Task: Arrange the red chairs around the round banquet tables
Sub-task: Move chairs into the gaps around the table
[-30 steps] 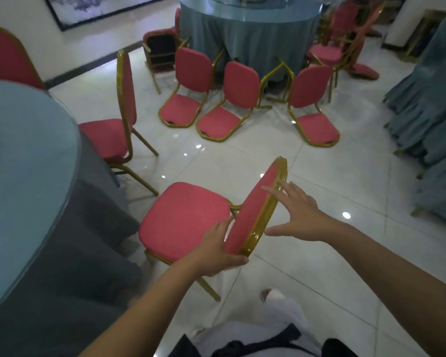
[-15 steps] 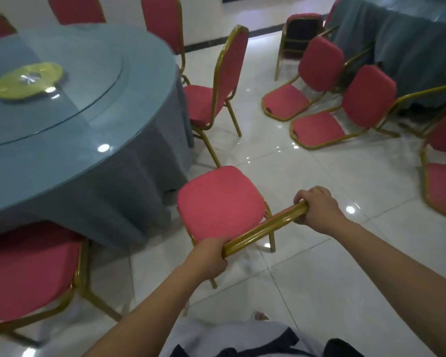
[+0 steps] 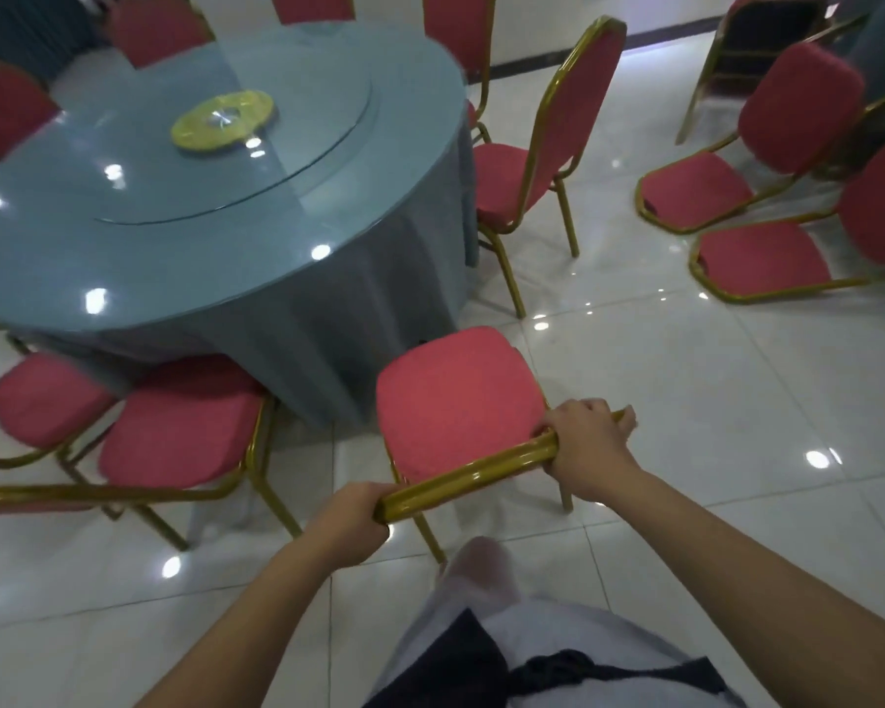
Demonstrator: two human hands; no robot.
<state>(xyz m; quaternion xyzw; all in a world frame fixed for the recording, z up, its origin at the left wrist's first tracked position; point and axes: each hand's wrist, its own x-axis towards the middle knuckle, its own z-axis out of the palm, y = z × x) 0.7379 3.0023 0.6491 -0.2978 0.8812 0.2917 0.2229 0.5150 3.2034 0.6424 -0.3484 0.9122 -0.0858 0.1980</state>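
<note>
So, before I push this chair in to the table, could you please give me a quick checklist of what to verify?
1. Left hand grip on the top rail: ok.
2. Right hand grip on the rail: ok.
3. Held chair faces the round table: ok.
4. Gap between left neighbour chair and right neighbour chair: ok.
5. Front legs free of the tablecloth: cannot tell, hidden under the seat.

Glossy gold metal chair frame (image 3: 468, 472), matt red cloth seat (image 3: 458, 396), glass-topped table (image 3: 139, 232), polished floor tiles (image 3: 711, 380).

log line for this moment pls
chair: seat toward round table | left hand: grips top rail | right hand: grips same rail | stage: positioning
</note>
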